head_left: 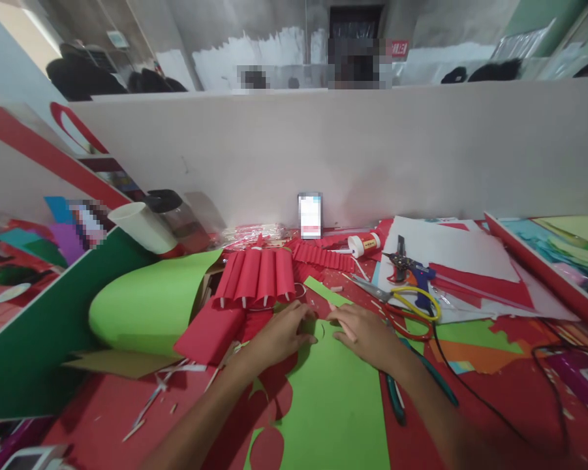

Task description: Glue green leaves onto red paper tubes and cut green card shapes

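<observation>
The small print on the white bottle's (365,245) red-and-gold label is too small to read, and the phone's (310,216) screen is blurred. The left hand (290,328), loosely curled and partly open, touches the top of the green sheet (341,405) on the red surface (102,405); the right hand (365,331) grips a pale pink stick (347,329) over it.

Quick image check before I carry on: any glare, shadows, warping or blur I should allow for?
Head view: phone screen glares nearly white, its text unreadable; soft shadows on the partition, right of the phone and beside the dark-lidded container; wide-angle stretching towards the sides; mosaic blocks hide parts of the background; fine detail around the left hand and right hand looks soft.
</observation>
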Motion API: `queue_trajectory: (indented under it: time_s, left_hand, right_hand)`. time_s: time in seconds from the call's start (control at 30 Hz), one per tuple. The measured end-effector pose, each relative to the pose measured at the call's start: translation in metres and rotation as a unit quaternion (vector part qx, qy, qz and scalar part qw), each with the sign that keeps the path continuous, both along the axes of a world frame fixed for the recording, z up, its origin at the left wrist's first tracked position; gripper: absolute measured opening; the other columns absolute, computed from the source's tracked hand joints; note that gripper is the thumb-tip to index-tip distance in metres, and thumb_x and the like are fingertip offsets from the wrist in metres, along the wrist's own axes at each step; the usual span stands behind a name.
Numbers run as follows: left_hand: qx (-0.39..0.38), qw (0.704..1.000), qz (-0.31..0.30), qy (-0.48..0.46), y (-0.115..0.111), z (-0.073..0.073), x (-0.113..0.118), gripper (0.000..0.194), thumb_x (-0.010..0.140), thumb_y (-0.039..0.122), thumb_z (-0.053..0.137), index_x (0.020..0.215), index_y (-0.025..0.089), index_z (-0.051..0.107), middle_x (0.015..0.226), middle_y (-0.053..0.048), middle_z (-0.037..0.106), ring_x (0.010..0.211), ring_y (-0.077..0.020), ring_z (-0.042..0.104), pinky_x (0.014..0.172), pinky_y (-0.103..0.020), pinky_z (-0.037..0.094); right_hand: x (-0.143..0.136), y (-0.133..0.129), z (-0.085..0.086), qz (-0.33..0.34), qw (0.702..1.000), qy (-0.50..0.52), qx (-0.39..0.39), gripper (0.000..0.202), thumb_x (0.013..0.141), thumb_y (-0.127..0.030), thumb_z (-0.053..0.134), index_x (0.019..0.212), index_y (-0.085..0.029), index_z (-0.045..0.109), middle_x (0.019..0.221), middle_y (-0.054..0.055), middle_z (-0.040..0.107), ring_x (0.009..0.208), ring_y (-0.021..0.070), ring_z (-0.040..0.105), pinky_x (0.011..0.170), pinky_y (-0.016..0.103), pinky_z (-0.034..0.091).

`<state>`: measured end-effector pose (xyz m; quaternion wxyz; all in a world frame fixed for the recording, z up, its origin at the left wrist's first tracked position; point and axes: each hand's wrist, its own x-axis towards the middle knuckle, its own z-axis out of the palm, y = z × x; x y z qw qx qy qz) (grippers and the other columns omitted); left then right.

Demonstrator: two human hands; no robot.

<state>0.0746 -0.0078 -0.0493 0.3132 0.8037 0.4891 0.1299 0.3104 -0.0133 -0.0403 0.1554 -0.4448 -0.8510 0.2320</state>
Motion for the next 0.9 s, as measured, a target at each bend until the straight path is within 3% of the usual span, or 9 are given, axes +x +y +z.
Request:
queue_trajectory:
  time_s: [0.27,0.47,0.63,0.77,0.9]
  left_hand:
    - [-0.029,0.999,0.032,-0.011,-0.008,0.007,0.002,0.016,0.084,0.025,0.061,0.096,0.021,0.051,0.088,0.001,0.057,0.078,-0.0169,0.054,0.068,-0.027,0.042]
    - [-0.03,0.996,0.085,-0.018,-0.026,0.018,-0.025,0.016,0.095,0.031,0.048,0.109,0.022,0.049,0.09,-0.001,0.065,0.081,-0.0191,0.063,0.071,-0.029,0.045]
    - [-0.002,0.986,0.139,0.097,-0.034,0.024,-0.04,0.013,0.098,0.028,0.043,0.102,0.023,0.053,0.097,-0.004,0.072,0.089,-0.0235,0.069,0.072,-0.031,0.045]
    - [0.046,0.969,0.157,0.185,-0.033,0.019,-0.038,0.018,0.097,0.021,0.04,0.109,0.022,0.054,0.115,-0.008,0.07,0.101,-0.0257,0.069,0.073,-0.032,0.045]
    - [0.081,0.952,0.159,0.25,-0.033,0.019,-0.035,0.026,0.098,0.018,0.037,0.119,0.021,0.054,0.121,-0.012,0.066,0.096,-0.0253,0.07,0.068,-0.032,0.045]
  right_hand:
    - [-0.001,0.0,-0.009,0.003,1.0,-0.009,0.008,0.033,0.086,-0.021,0.075,0.118,-0.025,0.065,0.12,0.007,0.067,0.114,0.026,0.061,0.095,0.035,0.046]
    - [0.0,0.0,-0.007,0.001,1.0,0.004,0.02,0.027,0.087,-0.019,0.075,0.112,-0.023,0.065,0.111,0.006,0.069,0.106,0.0244,0.064,0.089,0.033,0.047]
    - [0.003,0.006,-0.008,-0.042,0.997,0.017,0.066,0.013,0.093,-0.018,0.065,0.106,-0.021,0.066,0.105,0.006,0.071,0.099,0.0227,0.066,0.086,0.032,0.047]
    - [0.008,0.016,-0.013,-0.087,0.992,0.017,0.086,0.027,0.092,-0.012,0.06,0.117,-0.021,0.064,0.111,0.008,0.072,0.105,0.023,0.067,0.089,0.032,0.048]
    - [0.009,0.025,-0.019,-0.105,0.99,0.007,0.096,0.037,0.092,-0.007,0.052,0.127,-0.02,0.06,0.135,0.012,0.064,0.121,0.024,0.062,0.097,0.034,0.047]
